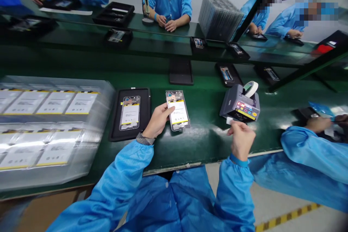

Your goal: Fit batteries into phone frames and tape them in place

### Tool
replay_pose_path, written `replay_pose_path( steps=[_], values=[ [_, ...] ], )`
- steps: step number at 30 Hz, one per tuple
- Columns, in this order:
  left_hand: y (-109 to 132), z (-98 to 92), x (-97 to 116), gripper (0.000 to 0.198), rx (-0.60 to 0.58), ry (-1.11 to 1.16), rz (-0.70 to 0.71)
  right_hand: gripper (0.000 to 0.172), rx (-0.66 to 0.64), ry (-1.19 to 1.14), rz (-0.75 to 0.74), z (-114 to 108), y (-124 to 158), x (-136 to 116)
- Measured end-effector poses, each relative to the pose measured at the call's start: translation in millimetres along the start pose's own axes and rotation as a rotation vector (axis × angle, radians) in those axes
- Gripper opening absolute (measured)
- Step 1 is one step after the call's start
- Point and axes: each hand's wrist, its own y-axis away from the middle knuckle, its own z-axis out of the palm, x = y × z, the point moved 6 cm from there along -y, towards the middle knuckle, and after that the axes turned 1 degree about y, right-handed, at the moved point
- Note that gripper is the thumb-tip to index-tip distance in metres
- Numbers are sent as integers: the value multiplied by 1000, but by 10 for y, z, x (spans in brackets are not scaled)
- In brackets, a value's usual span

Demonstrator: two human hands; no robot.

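Note:
My left hand point(157, 120) grips an opened phone point(178, 111) by its left edge, thumb over the white battery inside it. At the front of a grey tape dispenser point(239, 103), my right hand point(241, 136) pinches a small white piece of tape point(230, 120) between thumb and finger. A roll of white tape point(250, 88) sits on top of the dispenser. Left of my left hand, a second opened phone point(129, 113) lies in a black tray point(145, 103).
Clear plastic trays point(98, 117) of white batteries fill the left side. Behind are a black tray point(181, 72) and another holding a phone point(227, 74). A shelf point(157, 45) crosses the bench. At right, a co-worker's sleeve point(304, 145) is close by; several people sit opposite.

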Motion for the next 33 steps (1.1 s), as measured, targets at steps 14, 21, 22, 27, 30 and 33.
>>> replay_pose_path(
  steps=[14,21,22,27,30,33],
  values=[
    [55,94,12,59,-56,-7,82,33,-525,-40,-67,1069,972,-234],
    [73,94,37,59,-42,-27,105,33,-505,-19,-80,1109,1009,-200],
    [72,94,38,59,-42,-29,109,33,-500,-21,-79,1118,1013,-195],
    [75,91,49,60,-30,-45,124,31,-490,-27,-74,1140,1019,-186],
    [78,94,61,60,-26,-56,129,33,-512,5,-77,1142,998,-165],
    [79,98,76,60,-33,-71,135,32,-531,73,-112,1125,929,-140]
  ],
)
